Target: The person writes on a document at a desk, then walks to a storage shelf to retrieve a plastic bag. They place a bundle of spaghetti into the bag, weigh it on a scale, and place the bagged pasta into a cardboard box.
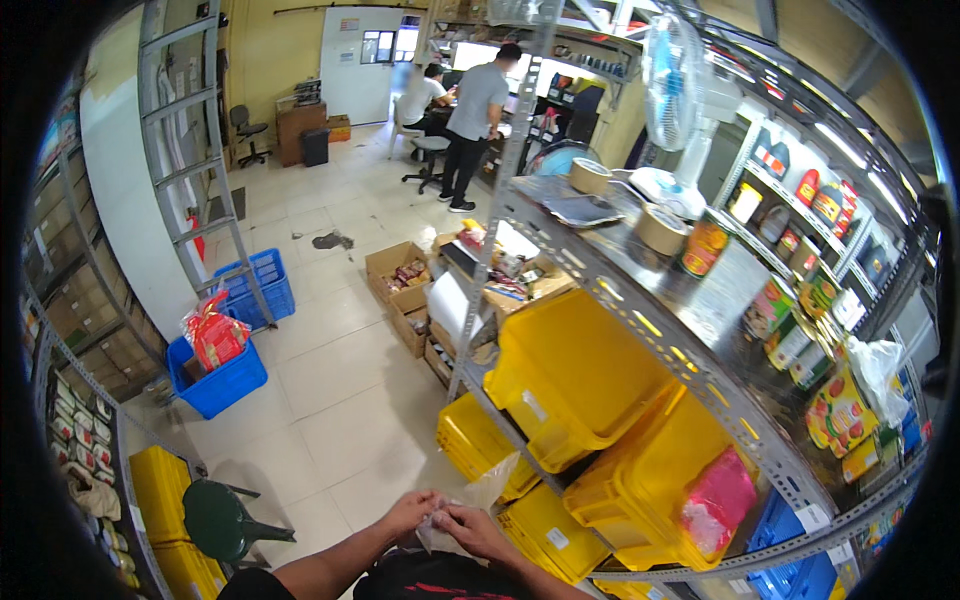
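Note:
Low in the view, just in front of my body, my left hand (414, 511) and my right hand (474, 530) meet with fingers pinched together. Between them is a clear plastic bag (488, 487); part of it stands up past my right hand toward the yellow bins, and some hangs below my fingers. Whether the bag contains anything cannot be made out. Nearest to my hands is a yellow bin (478, 440) on the lower part of the metal rack, apart from them.
The rack's metal shelf (720, 300) on the right carries cans, tape rolls and a fan (675, 90). Big yellow bins (580, 370) sit beneath. A green stool (215, 520), blue crates (220, 390) and a ladder (190, 160) are at left. Two people (480, 105) work at the back.

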{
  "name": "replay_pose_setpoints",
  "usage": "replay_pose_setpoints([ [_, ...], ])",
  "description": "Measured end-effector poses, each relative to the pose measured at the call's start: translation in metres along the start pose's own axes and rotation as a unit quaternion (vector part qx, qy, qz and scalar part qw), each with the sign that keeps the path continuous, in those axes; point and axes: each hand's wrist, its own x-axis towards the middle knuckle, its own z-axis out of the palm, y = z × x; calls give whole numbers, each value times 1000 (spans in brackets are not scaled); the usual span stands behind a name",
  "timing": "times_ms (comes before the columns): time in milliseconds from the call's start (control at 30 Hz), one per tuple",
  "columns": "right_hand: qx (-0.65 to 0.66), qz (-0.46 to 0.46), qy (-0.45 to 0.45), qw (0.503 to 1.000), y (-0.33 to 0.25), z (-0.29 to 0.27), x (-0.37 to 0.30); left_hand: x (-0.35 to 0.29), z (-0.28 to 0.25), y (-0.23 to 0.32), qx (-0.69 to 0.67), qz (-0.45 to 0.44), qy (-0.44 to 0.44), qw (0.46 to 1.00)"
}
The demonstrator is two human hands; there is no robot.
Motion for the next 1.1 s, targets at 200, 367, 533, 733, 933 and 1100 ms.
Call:
replay_pose_setpoints([
  [200,-43,-19,-15,999,-40,33,102,-2,-104,29,-134,198,283,929],
  [367,-57,-210,-4,976,-23,74,201,-5,-134,35,-335,162,387,843],
  [533,-103,-88,-253,958,-4,86,286,0,-191,78,-128,86,415,897],
  [733,-83,-59,-256,961,-26,64,440,46,-254,157,-73,181,424,885],
  [933,23,11,-345,938,-78,71,577,88,-326,260,-48,203,435,876],
  [1100,-72,-11,-449,891,-95,53,674,129,-386,312,-135,197,478,845],
])
